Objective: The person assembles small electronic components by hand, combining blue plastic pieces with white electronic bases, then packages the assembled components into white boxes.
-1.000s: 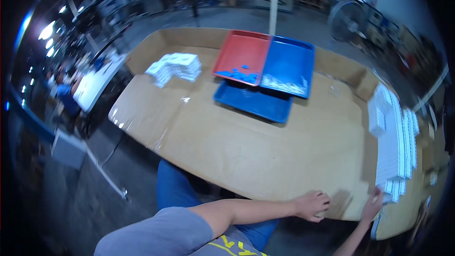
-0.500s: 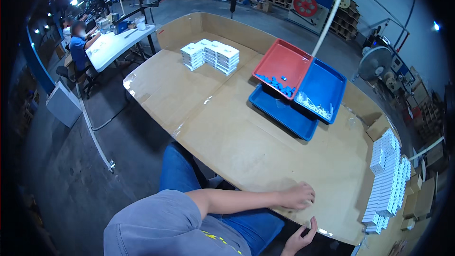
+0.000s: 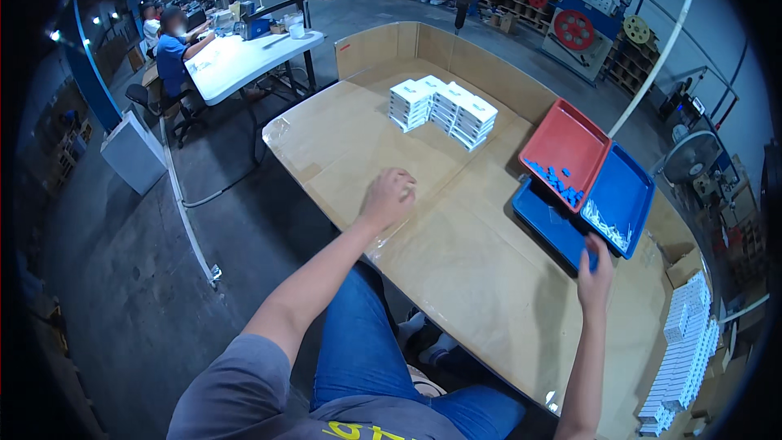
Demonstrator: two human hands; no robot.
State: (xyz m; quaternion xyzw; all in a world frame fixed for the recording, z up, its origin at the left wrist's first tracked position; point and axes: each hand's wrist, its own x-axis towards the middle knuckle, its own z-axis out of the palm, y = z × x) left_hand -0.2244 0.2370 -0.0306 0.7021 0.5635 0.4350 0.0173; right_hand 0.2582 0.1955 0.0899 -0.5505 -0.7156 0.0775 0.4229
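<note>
My left hand [image 3: 389,197] hangs over the left part of the cardboard-covered table, fingers half curled and a little apart. Nothing shows in it. Beyond it stand stacks of flat white boxes [image 3: 444,110]. My right hand [image 3: 596,273] is raised at the near edge of the trays, its thumb and fingers apart and no object visible between them. Closest to it are a blue tray [image 3: 631,187] with thin white sticks [image 3: 607,226] and a lower blue tray [image 3: 546,220]. A red tray [image 3: 570,134] holds small blue pieces [image 3: 558,182].
Cardboard walls [image 3: 481,65] rim the table's far side. Many white pieces [image 3: 683,354] stand in rows at the right edge. A co-worker [image 3: 173,53] sits at a white table [image 3: 244,57] at the far left. A fan [image 3: 691,156] and a machine with reels [image 3: 580,24] stand behind.
My left hand has moved away from the near right table edge, leftward and farther out. My right hand has risen from the lower edge toward the trays. The view has shifted left.
</note>
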